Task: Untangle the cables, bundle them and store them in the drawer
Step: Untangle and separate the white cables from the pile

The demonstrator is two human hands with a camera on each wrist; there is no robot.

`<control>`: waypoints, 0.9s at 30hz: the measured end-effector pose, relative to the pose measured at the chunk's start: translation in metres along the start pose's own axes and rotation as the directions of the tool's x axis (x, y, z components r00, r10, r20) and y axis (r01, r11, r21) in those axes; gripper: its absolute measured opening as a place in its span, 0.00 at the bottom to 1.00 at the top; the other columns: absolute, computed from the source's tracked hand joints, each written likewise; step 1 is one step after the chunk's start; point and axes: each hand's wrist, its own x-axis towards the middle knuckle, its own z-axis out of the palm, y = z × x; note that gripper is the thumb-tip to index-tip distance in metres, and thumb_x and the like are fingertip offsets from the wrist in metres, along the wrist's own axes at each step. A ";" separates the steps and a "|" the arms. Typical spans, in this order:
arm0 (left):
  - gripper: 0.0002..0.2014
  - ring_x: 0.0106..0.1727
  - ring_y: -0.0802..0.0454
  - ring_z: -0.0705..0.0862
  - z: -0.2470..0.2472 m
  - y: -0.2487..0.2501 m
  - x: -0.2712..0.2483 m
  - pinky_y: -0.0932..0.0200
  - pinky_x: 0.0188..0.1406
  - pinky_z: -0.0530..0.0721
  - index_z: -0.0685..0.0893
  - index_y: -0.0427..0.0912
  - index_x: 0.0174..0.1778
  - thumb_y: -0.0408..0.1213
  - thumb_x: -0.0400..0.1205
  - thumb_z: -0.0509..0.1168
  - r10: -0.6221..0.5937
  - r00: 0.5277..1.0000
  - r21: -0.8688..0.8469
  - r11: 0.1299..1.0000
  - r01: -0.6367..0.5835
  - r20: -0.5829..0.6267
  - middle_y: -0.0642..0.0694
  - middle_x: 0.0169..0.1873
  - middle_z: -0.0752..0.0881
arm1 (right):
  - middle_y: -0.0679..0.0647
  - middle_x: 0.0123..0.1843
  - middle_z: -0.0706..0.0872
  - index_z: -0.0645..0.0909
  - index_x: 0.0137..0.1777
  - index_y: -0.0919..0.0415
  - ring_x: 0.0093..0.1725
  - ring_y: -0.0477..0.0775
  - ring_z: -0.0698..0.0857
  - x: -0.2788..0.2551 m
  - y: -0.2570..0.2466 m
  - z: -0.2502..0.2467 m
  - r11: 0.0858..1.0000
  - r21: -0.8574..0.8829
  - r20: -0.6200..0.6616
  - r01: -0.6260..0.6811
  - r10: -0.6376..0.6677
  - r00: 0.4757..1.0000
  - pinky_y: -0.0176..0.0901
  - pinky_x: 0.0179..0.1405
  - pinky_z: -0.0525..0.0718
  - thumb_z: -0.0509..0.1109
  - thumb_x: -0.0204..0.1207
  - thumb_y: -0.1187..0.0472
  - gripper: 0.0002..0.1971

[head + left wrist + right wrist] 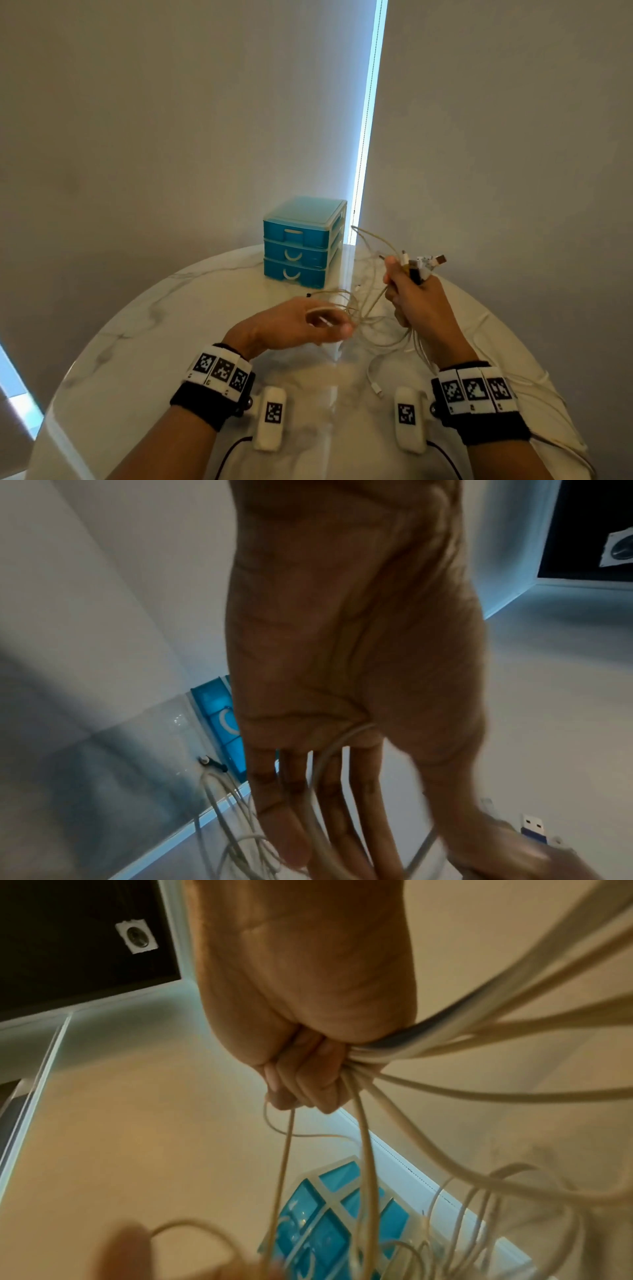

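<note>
No words or brand names can be read anywhere. The right hand point(416, 301) is a tight fist around a bunch of cables point(373, 310), with the plugs point(424, 263) sticking out on top; there are too many tangled cords to count. It is up above the table point(144, 342), toward the right edge. The left hand point(301, 325) has its fingers out, fairly straight, and one cable loop runs between them. More cable lies on the table near the right edge. One blue box point(301, 243) with three drawers, all closed, stands at the far edge. Each wrist has one band with black-and-white square marks.
</note>
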 end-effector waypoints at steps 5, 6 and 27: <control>0.24 0.43 0.53 0.85 -0.019 0.001 -0.002 0.60 0.46 0.85 0.92 0.45 0.45 0.53 0.95 0.57 -0.052 0.888 -0.530 0.818 -0.224 -0.456 0.44 0.40 0.89 | 0.50 0.26 0.69 0.79 0.40 0.57 0.19 0.44 0.62 0.016 0.002 -0.037 0.958 0.262 -0.088 -0.119 0.147 0.985 0.37 0.19 0.57 0.68 0.92 0.47 0.19; 0.22 0.41 0.54 0.82 -0.028 -0.003 -0.002 0.61 0.42 0.84 0.92 0.45 0.45 0.51 0.94 0.59 -0.104 0.856 -0.687 0.648 -0.328 -0.506 0.47 0.38 0.86 | 0.50 0.25 0.68 0.77 0.40 0.57 0.18 0.44 0.61 0.020 0.004 -0.046 0.936 0.319 -0.088 -0.148 0.184 0.979 0.35 0.16 0.57 0.66 0.93 0.49 0.19; 0.15 0.70 0.46 0.90 -0.053 -0.038 -0.001 0.50 0.71 0.88 0.86 0.36 0.73 0.36 0.92 0.66 -0.394 0.809 -0.819 0.546 -0.175 -0.436 0.40 0.67 0.92 | 0.59 0.52 0.97 0.82 0.47 0.56 0.22 0.47 0.65 0.042 -0.003 -0.101 0.934 0.355 -0.399 -0.039 0.189 0.897 0.40 0.19 0.65 0.63 0.95 0.53 0.15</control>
